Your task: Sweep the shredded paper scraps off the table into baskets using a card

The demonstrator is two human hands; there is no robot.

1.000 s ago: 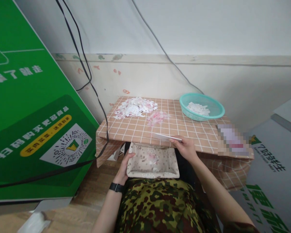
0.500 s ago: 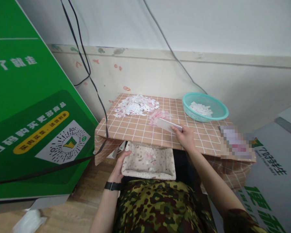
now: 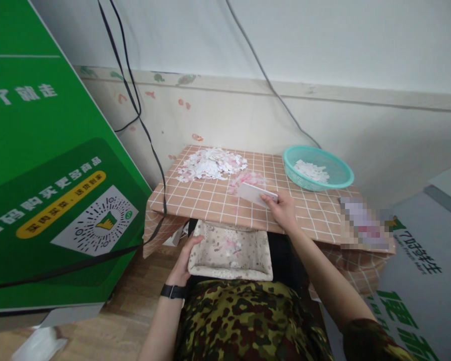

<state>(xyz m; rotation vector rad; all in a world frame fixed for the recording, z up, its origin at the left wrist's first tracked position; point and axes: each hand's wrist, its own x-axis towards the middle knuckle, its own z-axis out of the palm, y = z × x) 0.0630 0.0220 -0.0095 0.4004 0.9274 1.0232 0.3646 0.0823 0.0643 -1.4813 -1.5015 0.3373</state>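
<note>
My left hand [image 3: 188, 255], wearing a black watch, grips the left side of a fabric-lined basket [image 3: 231, 274] with a speckled pattern. The basket rests at my lap, just below the table's front edge, with a few pink and white scraps [image 3: 231, 245] inside. My right hand [image 3: 282, 209] is closed on the right end of a white flat rectangular piece [image 3: 253, 194], held tilted at the tabletop. Just behind that piece lies a small spread of pink paper scraps [image 3: 250, 179]. Farther back left is a bigger heap of white and pinkish paper scraps [image 3: 212, 164].
A turquoise mesh basket [image 3: 340, 173] with white scraps stands at the table's back right. A blurred-out flat item [image 3: 364, 220] lies at the right corner. Checked cloth covers the table [image 3: 195, 200]. A black cable [image 3: 150, 140] hangs in front of its left edge, beside a green panel [image 3: 60, 165].
My right hand has moved the white flat piece slightly left and toward me over the table. My left hand keeps its hold on the fabric-lined basket.
</note>
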